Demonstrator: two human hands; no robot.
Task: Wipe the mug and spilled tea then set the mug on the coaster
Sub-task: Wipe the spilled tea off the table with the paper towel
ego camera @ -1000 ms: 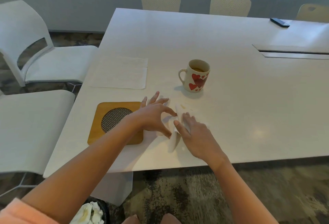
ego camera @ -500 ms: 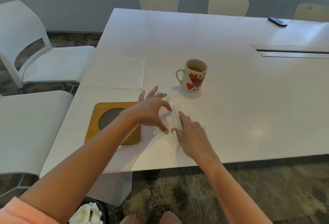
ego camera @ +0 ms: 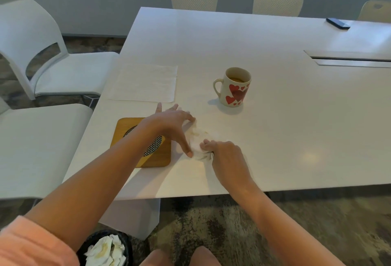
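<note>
Your right hand (ego camera: pixel 227 155) bunches the stained tissue (ego camera: pixel 200 142) in a closed grip; your left hand (ego camera: pixel 169 126), fingers spread, pins it to the desk (ego camera: pixel 296 128). The mug (ego camera: pixel 234 88) stands beyond, up and right of both hands, the coaster (ego camera: pixel 141 143) under your left wrist.

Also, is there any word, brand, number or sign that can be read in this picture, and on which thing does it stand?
No readable text anywhere.
Mug: red hearts only, no words.
Coaster: plain wood with a metal mesh, no label.
Flat paper napkin: blank.
Dark phone-like thing at the far table edge: too small to tell.
</note>
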